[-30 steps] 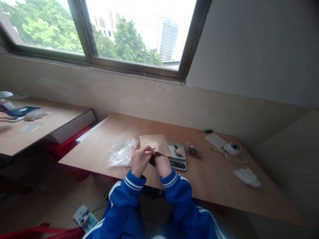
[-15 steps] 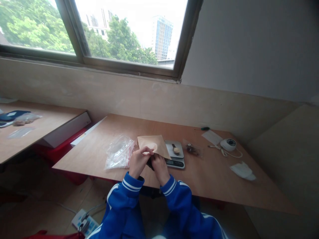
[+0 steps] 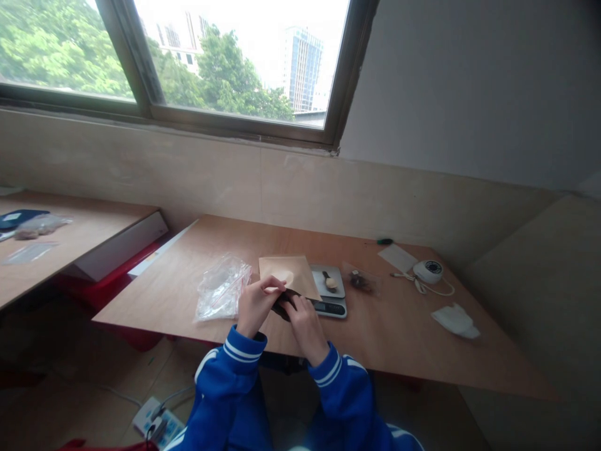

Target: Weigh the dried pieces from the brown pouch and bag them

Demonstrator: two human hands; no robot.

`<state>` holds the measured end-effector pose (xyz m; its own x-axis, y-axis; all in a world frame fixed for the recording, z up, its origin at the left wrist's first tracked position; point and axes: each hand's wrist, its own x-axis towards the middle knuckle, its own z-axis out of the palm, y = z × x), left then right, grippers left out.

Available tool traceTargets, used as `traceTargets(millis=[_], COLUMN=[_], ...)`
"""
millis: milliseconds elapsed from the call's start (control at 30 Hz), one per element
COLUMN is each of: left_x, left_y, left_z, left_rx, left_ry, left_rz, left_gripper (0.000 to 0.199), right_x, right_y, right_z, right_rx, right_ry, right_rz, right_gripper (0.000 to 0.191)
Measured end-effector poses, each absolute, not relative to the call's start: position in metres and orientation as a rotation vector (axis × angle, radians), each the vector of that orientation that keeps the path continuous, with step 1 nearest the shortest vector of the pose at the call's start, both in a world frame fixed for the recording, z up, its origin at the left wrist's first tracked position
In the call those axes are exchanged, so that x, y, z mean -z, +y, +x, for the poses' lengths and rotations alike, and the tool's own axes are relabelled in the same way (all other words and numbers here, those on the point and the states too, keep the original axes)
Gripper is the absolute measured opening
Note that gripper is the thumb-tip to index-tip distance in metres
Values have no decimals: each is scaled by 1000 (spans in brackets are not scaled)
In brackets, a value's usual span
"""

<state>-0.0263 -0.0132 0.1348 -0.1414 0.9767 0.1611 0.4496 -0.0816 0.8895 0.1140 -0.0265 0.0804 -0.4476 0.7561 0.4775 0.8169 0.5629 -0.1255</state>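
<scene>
A tan kraft paper bag (image 3: pixel 292 270) lies tilted in front of me, its dark mouth facing my body. My left hand (image 3: pixel 255 305) pinches the left edge of that mouth between thumb and finger. At the right of the mouth is my right hand (image 3: pixel 305 322), fingers bent over the bag's edge; its fingertips are partly hidden. Just behind and right of the bag, partly covered by it, sits a white kitchen scale (image 3: pixel 339 291). A small dark-handled scoop (image 3: pixel 330 283) with pale contents rests on the scale.
Clear zip bags (image 3: pixel 221 293) lie left of my hands. Right of the scale are a clear bag with dark pieces (image 3: pixel 360 282), a white dome camera (image 3: pixel 428 271) with its cable, a crumpled white tissue (image 3: pixel 454 321), a white paper (image 3: pixel 397 257) and a green-handled screwdriver (image 3: pixel 384 242).
My right hand has shifted slightly right and pulled back at the bag's edge. More of the dark mouth shows between my hands now. My left hand keeps its pinch.
</scene>
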Motion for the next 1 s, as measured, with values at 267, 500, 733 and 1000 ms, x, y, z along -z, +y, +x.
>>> traceTargets(millis=[267,500,733,1000], left_x=[-135,-134,-132,-129], left_y=[-15,-16,-13,-9], left_z=[-20,-15,-23,-25], left_rx=[-1237,-1241,-1277,-1311], left_ry=[1578,1568,1430,1462], left_rz=[1556,1536,1484,1414], left_gripper=[9,10,9,10], right_x=[-52,-74,-89,-119], right_y=[-22,-2,-6,-56], right_z=[108,110,114,134], right_rx=[45,-36,-134,-361], right_ry=[-2232,-2350,-2339,-1862], right_rz=[-1499,-1526,-1320,-911], right_gripper=[41,38,41,23])
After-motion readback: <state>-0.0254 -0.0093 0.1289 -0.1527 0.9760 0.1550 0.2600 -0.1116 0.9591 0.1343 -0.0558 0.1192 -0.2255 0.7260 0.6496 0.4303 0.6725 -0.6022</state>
